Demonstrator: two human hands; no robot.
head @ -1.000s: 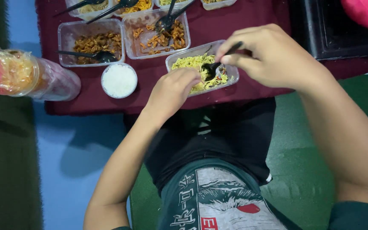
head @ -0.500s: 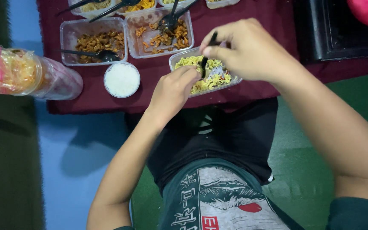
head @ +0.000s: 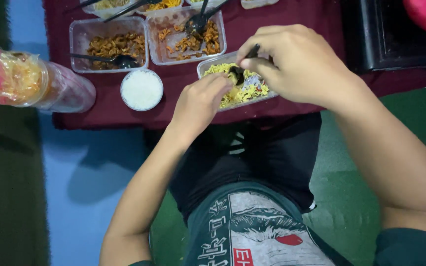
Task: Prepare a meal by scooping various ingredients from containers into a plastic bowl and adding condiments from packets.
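While hidden — fingers seemingly round spoon

Yellow noodles w/ a black spoon. Dark red cloth. White rice cup. Brown-orange food in 2 clear tubs. Black shorts. Floor blue & green.

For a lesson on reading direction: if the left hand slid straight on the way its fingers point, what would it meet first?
The left hand points up-right into the clear noodle container; it would probably meet the yellow noodles first, then the black spoon.
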